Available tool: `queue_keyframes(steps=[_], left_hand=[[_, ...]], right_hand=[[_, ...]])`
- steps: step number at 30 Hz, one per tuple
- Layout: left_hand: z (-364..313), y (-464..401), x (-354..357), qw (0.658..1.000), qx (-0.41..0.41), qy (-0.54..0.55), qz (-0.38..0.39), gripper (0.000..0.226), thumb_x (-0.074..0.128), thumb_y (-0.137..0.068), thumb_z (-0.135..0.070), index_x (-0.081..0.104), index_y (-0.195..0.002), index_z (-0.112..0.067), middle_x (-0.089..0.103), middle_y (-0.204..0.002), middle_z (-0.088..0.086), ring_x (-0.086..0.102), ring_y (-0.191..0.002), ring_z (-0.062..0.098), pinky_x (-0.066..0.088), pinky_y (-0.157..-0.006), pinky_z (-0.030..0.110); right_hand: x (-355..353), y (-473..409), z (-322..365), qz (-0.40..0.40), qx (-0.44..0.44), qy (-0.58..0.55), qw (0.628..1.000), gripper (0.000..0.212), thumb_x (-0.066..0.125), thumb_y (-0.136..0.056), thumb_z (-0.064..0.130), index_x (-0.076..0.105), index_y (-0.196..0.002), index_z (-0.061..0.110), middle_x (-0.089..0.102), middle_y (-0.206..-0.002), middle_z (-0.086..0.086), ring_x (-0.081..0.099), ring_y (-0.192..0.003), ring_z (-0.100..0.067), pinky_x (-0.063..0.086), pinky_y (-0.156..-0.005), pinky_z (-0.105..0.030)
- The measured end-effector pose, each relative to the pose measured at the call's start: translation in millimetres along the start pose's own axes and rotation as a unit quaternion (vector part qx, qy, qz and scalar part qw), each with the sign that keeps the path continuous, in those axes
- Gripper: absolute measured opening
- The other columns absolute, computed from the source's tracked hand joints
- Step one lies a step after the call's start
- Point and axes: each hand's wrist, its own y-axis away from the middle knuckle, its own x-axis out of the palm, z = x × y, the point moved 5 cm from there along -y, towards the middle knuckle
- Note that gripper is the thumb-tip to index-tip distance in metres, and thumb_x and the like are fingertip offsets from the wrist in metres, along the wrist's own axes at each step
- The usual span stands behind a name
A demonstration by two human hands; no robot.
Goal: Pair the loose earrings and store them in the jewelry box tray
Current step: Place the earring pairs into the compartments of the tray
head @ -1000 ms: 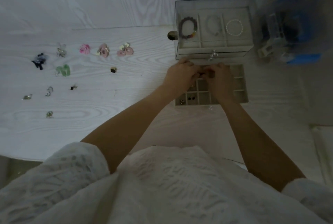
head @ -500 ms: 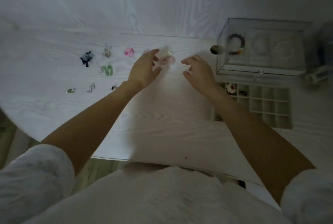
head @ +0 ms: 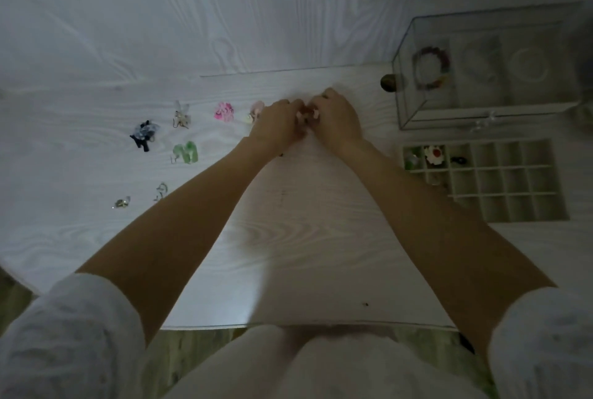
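Observation:
My left hand and my right hand meet at the table's middle, fingers closed together on a pale pink earring pair. To their left lie loose earrings: a pale pink one partly hidden by my left hand, a bright pink one, a beige one, a dark blue one, a green pair and two small silvery ones. The compartment tray lies at the right, holding a white-and-red flower earring, a green one and a dark one.
A clear jewelry box with bracelets inside stands behind the tray. A round dark knob sits at its left. The white table's front edge runs close to my body.
Both hands left the tray, reached left across the table, and now close together on the pale pink earrings. The view swung left as well.

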Motion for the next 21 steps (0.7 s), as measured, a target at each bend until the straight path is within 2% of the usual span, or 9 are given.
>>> queue_keyframes(steps=[3, 5, 8, 12, 15, 17, 21], left_hand=[[-2.6, 13.9, 4.6, 0.997, 0.017, 0.043, -0.055, 0.027, 0.058, -0.085, -0.016, 0.055, -0.110, -0.007, 0.059, -0.105, 0.019, 0.060, -0.086, 0.032, 0.049, -0.076, 0.040], [-7.4, 24.1, 10.0, 0.995, 0.031, 0.029, -0.095, 0.023, 0.053, -0.088, -0.015, 0.056, -0.108, -0.006, 0.058, -0.102, 0.021, 0.060, -0.083, 0.033, 0.048, -0.068, 0.039], [-22.3, 31.7, 17.0, 0.993, 0.069, -0.004, -0.091, 0.019, 0.054, -0.086, -0.012, 0.057, -0.104, -0.004, 0.057, -0.099, 0.022, 0.058, -0.080, 0.035, 0.044, -0.063, 0.039], [-41.7, 36.2, 19.3, 0.993, 0.095, -0.010, -0.074, 0.016, 0.058, -0.085, -0.014, 0.058, -0.099, -0.006, 0.056, -0.101, 0.018, 0.058, -0.080, 0.035, 0.043, -0.061, 0.038], [-56.0, 40.6, 25.0, 0.992, 0.101, -0.014, -0.072, 0.015, 0.058, -0.086, -0.020, 0.058, -0.095, -0.007, 0.056, -0.096, 0.017, 0.056, -0.080, 0.034, 0.043, -0.062, 0.038], [-66.9, 45.2, 28.9, 0.991, 0.114, 0.007, -0.071, 0.014, 0.059, -0.085, -0.016, 0.058, -0.094, -0.005, 0.056, -0.093, 0.018, 0.056, -0.077, 0.034, 0.040, -0.062, 0.036], [-97.9, 58.4, 32.5, 0.983, 0.140, 0.097, -0.072, 0.009, 0.065, -0.081, -0.010, 0.060, -0.088, -0.008, 0.057, -0.089, 0.012, 0.057, -0.074, 0.025, 0.043, -0.065, 0.030]], right_hand=[[-5.0, 19.9, -1.8, -0.005, 0.025, 0.001, 1.000, 0.019, 0.053, -0.089, 0.015, 0.061, -0.103, 0.004, 0.055, -0.108, -0.015, 0.056, -0.090, -0.027, 0.037, -0.070, -0.027], [-9.1, 37.7, -0.3, -0.006, -0.001, 0.045, 0.999, 0.019, 0.049, -0.090, 0.011, 0.059, -0.103, 0.003, 0.056, -0.107, -0.016, 0.055, -0.092, -0.028, 0.037, -0.069, -0.029], [-12.5, 60.8, -1.2, 0.008, -0.038, 0.078, 0.996, 0.020, 0.044, -0.091, 0.008, 0.059, -0.102, 0.001, 0.058, -0.106, -0.017, 0.054, -0.097, -0.030, 0.040, -0.072, -0.034], [-32.5, 85.5, -6.0, -0.023, -0.018, -0.019, 0.999, 0.020, 0.048, -0.092, 0.017, 0.062, -0.100, 0.005, 0.060, -0.096, -0.013, 0.057, -0.084, -0.027, 0.036, -0.065, -0.030], [-67.0, 122.1, -27.9, -0.122, 0.008, -0.110, 0.986, 0.015, 0.055, -0.089, 0.017, 0.065, -0.096, 0.009, 0.064, -0.091, -0.009, 0.059, -0.073, -0.018, 0.049, -0.065, -0.030], [-91.1, 148.4, -56.9, -0.170, 0.051, -0.116, 0.977, 0.013, 0.057, -0.089, 0.018, 0.066, -0.096, 0.012, 0.065, -0.089, -0.006, 0.057, -0.071, -0.011, 0.048, -0.066, -0.024], [-120.9, 187.9, -117.4, -0.165, 0.135, -0.099, 0.972, 0.013, 0.059, -0.089, 0.015, 0.067, -0.097, 0.009, 0.066, -0.081, -0.006, 0.055, -0.067, -0.013, 0.037, -0.062, -0.007]])
